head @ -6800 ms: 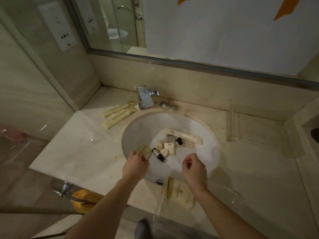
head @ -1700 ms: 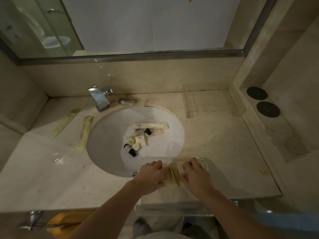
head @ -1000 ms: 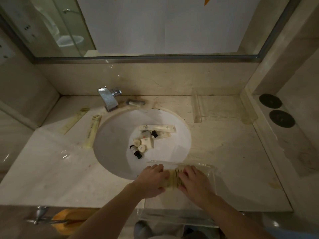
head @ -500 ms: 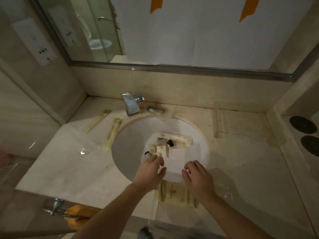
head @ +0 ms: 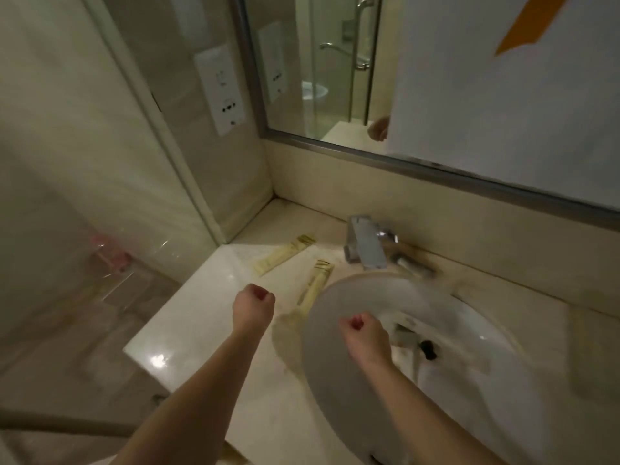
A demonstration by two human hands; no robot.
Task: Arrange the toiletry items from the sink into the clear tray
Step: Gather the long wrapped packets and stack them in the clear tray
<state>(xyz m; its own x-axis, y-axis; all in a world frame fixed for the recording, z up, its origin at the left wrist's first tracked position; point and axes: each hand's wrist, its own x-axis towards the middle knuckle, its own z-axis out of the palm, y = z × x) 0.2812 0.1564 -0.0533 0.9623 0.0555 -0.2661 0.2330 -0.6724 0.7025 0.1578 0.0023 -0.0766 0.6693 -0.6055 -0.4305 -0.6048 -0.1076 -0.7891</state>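
Note:
The view is blurred by motion. My left hand [head: 254,307] hovers over the marble counter left of the sink, fingers curled shut with nothing visible in them. My right hand [head: 365,333] is over the white sink bowl [head: 339,303], also curled shut. Small toiletry items [head: 417,342], one a bottle with a black cap, lie in the bowl just right of that hand, partly hidden by it. Two long cream sachets lie on the counter: one [head: 285,254] near the wall, one [head: 315,285] at the sink's left rim. The clear tray is out of frame.
A chrome tap [head: 367,245] stands behind the sink under the mirror [head: 436,95]. A small object [head: 411,263] lies right of the tap. A glass partition and wall socket panel [head: 223,92] are at the left. The counter's edge [head: 141,360] drops off at the lower left.
The camera has swung left, so the tray with its packets has left the view. Both hands lifted from near the tray and sink items and moved left, fingers now curled.

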